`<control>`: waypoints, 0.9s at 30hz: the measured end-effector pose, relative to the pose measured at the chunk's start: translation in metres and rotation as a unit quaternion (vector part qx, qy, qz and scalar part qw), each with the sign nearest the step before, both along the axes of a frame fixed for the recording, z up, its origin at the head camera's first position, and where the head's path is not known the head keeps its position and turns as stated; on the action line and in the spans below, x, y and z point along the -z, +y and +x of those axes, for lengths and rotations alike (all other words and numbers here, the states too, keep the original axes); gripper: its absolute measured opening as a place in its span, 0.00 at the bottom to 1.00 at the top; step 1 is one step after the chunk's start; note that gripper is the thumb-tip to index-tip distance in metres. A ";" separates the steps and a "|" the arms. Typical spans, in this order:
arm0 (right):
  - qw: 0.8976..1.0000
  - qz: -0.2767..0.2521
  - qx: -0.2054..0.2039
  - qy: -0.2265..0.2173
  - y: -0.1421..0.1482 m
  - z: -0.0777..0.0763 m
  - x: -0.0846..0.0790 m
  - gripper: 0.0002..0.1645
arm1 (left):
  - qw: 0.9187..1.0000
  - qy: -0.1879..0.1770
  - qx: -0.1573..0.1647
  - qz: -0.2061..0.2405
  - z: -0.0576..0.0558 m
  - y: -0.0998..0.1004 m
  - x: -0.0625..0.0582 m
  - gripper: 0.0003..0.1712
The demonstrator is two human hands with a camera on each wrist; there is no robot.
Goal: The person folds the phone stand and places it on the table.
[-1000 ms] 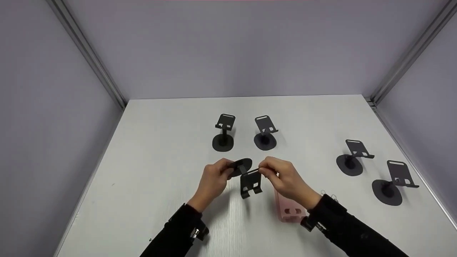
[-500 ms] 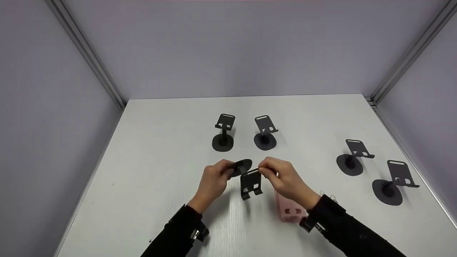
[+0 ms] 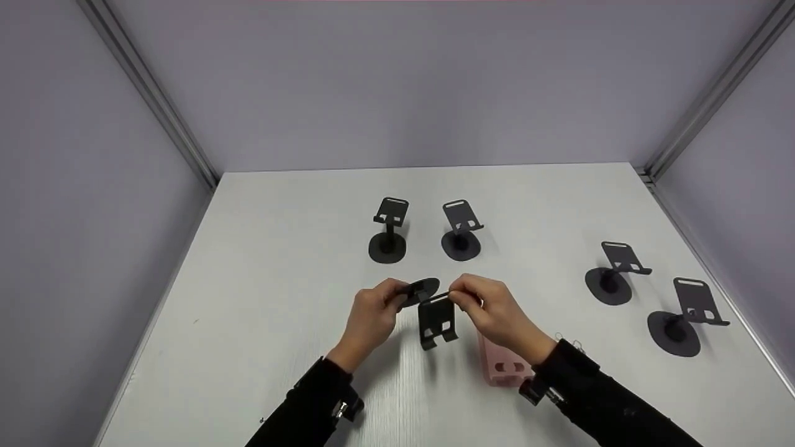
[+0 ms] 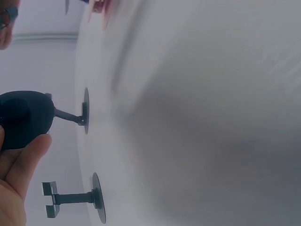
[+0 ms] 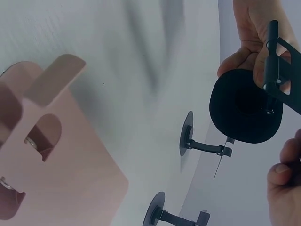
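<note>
A black phone stand is held up over the white table between both hands in the head view. Its rounded base [image 3: 425,289] is gripped at the left edge by my left hand [image 3: 369,318], thumb against fingers. The slotted phone plate [image 3: 436,320] hangs below the base with its two hooked lips downward. At the plate's upper edge, my right hand [image 3: 497,310] pinches it between thumb and fingers. The right wrist view shows the base [image 5: 242,108] face on, with the hinged plate [image 5: 294,80] beside it.
Two black phone stands [image 3: 387,248] [image 3: 461,246] stand upright behind the hands. Two more [image 3: 608,287] [image 3: 674,335] stand at the right. A pink stand [image 3: 506,366] lies under my right forearm. Pale walls [image 3: 397,87] enclose the table [image 3: 248,279].
</note>
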State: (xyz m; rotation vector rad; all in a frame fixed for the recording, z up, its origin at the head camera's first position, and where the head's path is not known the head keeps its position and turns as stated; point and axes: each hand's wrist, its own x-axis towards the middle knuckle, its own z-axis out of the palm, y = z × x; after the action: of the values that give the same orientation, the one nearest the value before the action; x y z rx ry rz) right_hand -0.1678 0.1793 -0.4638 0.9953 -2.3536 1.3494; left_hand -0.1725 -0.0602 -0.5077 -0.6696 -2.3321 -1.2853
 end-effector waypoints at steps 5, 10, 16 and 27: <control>1.000 0.004 0.006 -0.023 0.000 0.001 -0.001 0.08 | 1.000 0.011 -0.002 0.002 0.001 0.000 0.001 0.06; 0.998 0.009 0.012 -0.062 0.001 0.002 -0.002 0.08 | 1.000 0.026 -0.005 0.002 0.003 0.002 0.000 0.06; 0.996 0.013 0.016 -0.092 0.002 -0.001 -0.001 0.09 | 0.999 0.052 -0.003 0.005 0.003 0.004 0.002 0.06; 0.984 0.004 0.019 -0.175 -0.001 0.000 -0.004 0.09 | 0.998 0.056 -0.003 0.009 0.005 0.006 0.000 0.06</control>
State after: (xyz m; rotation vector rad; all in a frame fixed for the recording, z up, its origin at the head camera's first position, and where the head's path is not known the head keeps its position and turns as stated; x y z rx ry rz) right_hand -0.1677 0.1782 -0.4596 0.7615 -2.6103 1.6147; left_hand -0.1680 -0.0543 -0.5078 -0.7109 -2.2272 -1.2328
